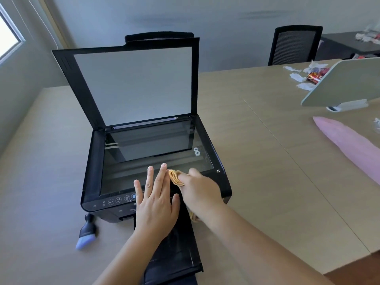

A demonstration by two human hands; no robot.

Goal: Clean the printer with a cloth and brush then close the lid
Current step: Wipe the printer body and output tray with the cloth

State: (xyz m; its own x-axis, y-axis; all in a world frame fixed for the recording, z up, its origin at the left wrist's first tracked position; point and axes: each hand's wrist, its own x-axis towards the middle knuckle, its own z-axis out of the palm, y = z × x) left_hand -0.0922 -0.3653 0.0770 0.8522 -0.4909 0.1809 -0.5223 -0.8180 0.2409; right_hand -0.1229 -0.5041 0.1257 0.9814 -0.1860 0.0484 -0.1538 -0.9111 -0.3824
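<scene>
Gripping a folded yellow cloth [175,177] at the front edge of the scanner glass [156,159], the right hand [200,189] works beside the flat, open-fingered left hand [157,204]; the brush [86,233] lies left of the printer [92,171], lid [131,83] raised.

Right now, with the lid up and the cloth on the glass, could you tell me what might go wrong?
1. The lid stands open behind both hands; a knock could drop it onto them.
2. The left hand lies flat near the glass and may leave smudges.
3. The right hand holds the cloth bunched, so it may streak or miss the corners.
</scene>
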